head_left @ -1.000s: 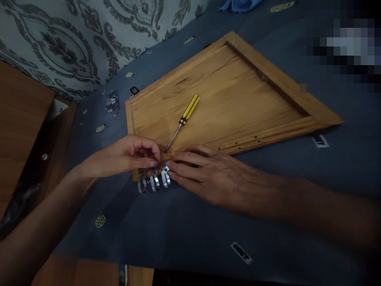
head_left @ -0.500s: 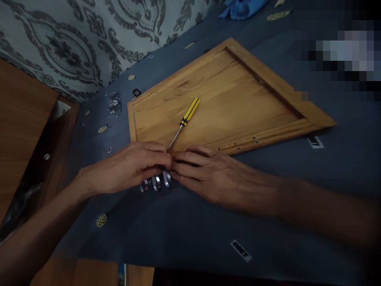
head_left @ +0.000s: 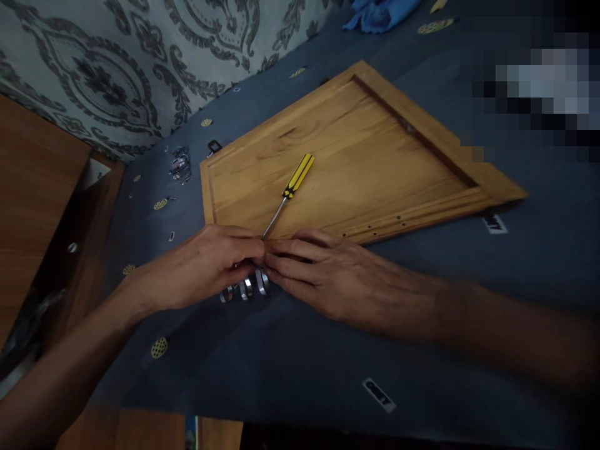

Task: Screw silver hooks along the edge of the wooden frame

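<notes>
Metal hooks [head_left: 262, 283]: three curved ends protrude in a row below the fingertips.
Right hand [head_left: 347, 275]: palm down, fingers extended close together on the near edge; any pinch cannot be told.
Left hand [head_left: 206, 265]: fingers bent, tips gathered beside the right fingertips; held item, if any, hidden.
Step in hand: apparently fingertip work beside the rightmost hook.
Next move: likely calls for steady right-hand pressure and fine left-finger control.
Framed wooden panel [head_left: 262, 162]: flat on dark-blue cover [head_left: 262, 375], under both hands.
Yellow-and-black screwdriver [head_left: 299, 177]: lies on panel, ungripped.
Metal hardware pile [head_left: 180, 165]: beyond panel's left end.
</notes>
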{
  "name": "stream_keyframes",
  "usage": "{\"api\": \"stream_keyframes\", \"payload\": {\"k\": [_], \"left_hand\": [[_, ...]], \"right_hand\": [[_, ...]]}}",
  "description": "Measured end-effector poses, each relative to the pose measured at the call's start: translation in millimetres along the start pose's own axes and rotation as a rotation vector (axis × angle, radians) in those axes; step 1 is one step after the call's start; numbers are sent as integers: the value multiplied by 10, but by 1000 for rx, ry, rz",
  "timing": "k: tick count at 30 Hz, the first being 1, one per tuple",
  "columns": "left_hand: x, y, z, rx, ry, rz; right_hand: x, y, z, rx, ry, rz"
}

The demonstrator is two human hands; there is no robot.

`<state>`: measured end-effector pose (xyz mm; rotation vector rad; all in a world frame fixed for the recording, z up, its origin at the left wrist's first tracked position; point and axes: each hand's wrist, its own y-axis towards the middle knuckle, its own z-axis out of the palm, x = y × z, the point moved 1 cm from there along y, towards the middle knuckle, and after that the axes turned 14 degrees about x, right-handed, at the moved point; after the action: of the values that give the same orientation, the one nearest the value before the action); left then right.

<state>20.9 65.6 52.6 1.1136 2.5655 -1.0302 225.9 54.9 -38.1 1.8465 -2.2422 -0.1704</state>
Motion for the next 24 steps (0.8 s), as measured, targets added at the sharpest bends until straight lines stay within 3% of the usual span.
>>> {"api": "stream_keyframes", "payload": {"k": [6, 14, 19, 24], "left_hand": [[2, 11, 32, -75, -49, -88], [65, -59, 87, -227, -324, -125], [126, -58, 151, -197, -604, -160], [169, -43, 169, -198, -629, -166]], "right_hand": [[6, 5, -7, 5, 3, 9], [9, -4, -14, -1, 10, 10], [4, -6, 3, 17, 20, 17], [8, 4, 2, 12, 39, 5]]}}
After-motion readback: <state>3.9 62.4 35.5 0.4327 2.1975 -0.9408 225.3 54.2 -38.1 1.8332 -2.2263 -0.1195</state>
